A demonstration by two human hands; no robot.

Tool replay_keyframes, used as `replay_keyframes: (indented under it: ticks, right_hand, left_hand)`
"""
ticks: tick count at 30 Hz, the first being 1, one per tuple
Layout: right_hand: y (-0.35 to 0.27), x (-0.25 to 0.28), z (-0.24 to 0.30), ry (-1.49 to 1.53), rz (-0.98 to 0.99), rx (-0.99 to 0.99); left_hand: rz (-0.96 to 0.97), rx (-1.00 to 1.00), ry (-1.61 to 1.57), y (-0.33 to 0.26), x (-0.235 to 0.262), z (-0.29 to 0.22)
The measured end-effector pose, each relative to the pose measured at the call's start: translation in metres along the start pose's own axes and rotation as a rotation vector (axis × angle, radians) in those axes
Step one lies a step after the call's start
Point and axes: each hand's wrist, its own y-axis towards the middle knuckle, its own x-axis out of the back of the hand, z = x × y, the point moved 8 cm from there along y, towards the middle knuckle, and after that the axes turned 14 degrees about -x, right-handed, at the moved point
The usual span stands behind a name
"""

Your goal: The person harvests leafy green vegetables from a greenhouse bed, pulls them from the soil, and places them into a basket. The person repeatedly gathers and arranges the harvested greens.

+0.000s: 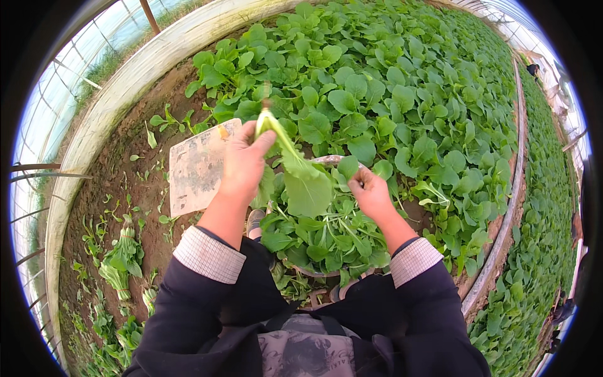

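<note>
My left hand (243, 164) grips a leafy green plant (308, 188) near its pale base. The root end points up and away, and the broad leaf hangs down to the right. My right hand (372, 193) is closed, fingertips pressed together beside a green leaf (348, 166); whether it pinches that leaf or something smaller is hidden. Between my forearms, loose picked greens (342, 235) fill a round container whose pale rim (328, 159) shows at the far side.
A worn, flat, squarish board (196, 173) lies on brown soil (119, 176) by my left hand. Tied bunches of greens (122, 261) rest at the left. Dense leafy plants (377, 81) grow ahead and right. A pale curved border (116, 94) and a narrow rail (502, 245) edge the bed.
</note>
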Motion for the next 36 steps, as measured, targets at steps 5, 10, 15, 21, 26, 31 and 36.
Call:
replay_keyframes:
  ticks: [5, 10, 15, 21, 26, 31, 36]
  right_hand:
    - [0.002, -0.062, -0.141, -0.913, 0.256, -0.193]
    - [0.004, -0.104, -0.180, -1.154, 0.594, -0.309]
    - [0.082, -0.126, -0.061, -1.135, 0.512, -0.138]
    - [0.192, -0.215, -0.009, -0.697, 0.195, 0.374]
    - [0.293, -0.231, -0.076, -1.013, 0.312, -0.103]
    - [0.346, -0.215, -0.171, -1.926, 0.328, 0.015]
    - [0.361, -0.212, -0.200, -1.947, 0.369, -0.091]
  left_hand:
    - [-0.042, -0.041, -0.143, 0.000, 0.011, -0.022]
    - [-0.054, 0.070, -0.272, -0.007, 0.010, -0.013]
    - [0.045, 0.143, -0.343, -0.007, 0.009, -0.015]
    - [0.049, 0.273, -0.290, 0.000, 0.016, 0.003]
    - [0.109, 0.387, -0.107, 0.014, 0.030, 0.016]
    - [0.139, 0.493, -0.152, 0.030, 0.031, 0.034]
    - [0.199, 0.538, -0.056, 0.042, 0.033, 0.046]
